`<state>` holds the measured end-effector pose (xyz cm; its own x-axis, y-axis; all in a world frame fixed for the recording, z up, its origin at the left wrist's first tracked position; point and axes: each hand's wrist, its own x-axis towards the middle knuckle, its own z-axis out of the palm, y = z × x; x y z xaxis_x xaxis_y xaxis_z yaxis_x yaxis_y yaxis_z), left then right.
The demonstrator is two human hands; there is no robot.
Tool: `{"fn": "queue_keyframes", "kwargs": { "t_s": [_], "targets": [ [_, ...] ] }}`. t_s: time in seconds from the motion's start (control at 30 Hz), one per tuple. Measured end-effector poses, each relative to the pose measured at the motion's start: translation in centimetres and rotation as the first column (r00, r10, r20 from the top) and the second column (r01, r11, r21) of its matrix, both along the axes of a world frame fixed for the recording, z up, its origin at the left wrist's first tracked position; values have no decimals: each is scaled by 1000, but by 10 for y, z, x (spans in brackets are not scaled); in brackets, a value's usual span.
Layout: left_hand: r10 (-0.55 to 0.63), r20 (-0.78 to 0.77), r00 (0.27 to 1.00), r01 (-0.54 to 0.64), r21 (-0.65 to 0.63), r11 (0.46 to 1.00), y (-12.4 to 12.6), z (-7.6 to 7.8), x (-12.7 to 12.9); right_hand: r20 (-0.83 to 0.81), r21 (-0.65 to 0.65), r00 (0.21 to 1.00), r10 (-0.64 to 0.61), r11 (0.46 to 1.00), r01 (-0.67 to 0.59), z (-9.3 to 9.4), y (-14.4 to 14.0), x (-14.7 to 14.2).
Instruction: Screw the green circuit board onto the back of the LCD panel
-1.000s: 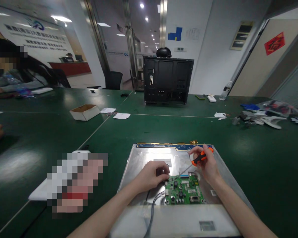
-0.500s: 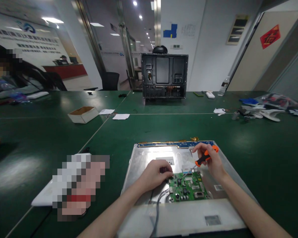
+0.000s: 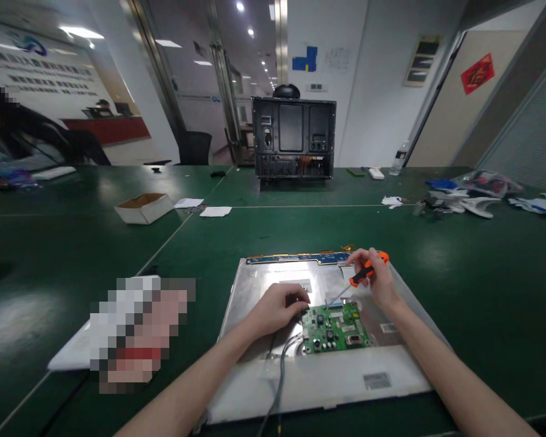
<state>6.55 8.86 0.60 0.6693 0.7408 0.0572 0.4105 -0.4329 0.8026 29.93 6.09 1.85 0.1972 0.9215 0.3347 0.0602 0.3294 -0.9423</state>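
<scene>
A green circuit board [image 3: 334,328] lies on the silver back of a flat display panel [image 3: 295,379]. My left hand [image 3: 279,308] is closed at the board's upper left corner, thumb and fingers pinched on its edge; the exact contact is partly hidden. In my right hand [image 3: 377,282] is a screwdriver [image 3: 361,277] with an orange and black handle. It slants down to the left, its tip at the board's upper edge near a flat ribbon connector. Grey cables [image 3: 281,382] run from the board's left side toward me. A blue circuit strip [image 3: 295,259] lines the panel's far edge.
A black computer case [image 3: 294,139] stands at the table's far side. To the left are a white open box [image 3: 144,209], paper pieces [image 3: 215,211] and a blurred-out item on a white object [image 3: 70,349]. Bags and scraps [image 3: 464,197] lie far right. A person sits far left.
The screwdriver tip has moved from the board's inner upper part to its upper edge. My left hand stays at the corner. The whole view has shifted slightly.
</scene>
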Motion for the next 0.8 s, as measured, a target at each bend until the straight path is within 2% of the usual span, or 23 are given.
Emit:
{"fn": "queue_keyframes", "kwargs": {
  "t_s": [0.17, 0.37, 0.5, 0.63, 0.8],
  "targets": [
    [-10, 35, 999, 12, -72, 997, 1, 1, 0, -27, -31, 998, 55, 998, -55, -5, -2, -9],
    [-39, 74, 996, 48, -128, 991, 2, 1, 1, -61, -45, 997, 45, 998, -48, -5, -3, -13],
    [-23, 69, 997, 30, -97, 995, 3, 1, 1, -180, -70, 983, 40, 996, -54, 2, 0, -16],
    [-12, 58, 998, 17, -70, 997, 4, 1, 2, -341, -137, 939, 37, 987, -89, 17, 9, -29],
    [6, 78, 997, -2, -50, 999, 2, 2, 3, -502, -199, 862, 75, 959, -200, 30, 24, -48]
  ]
}}
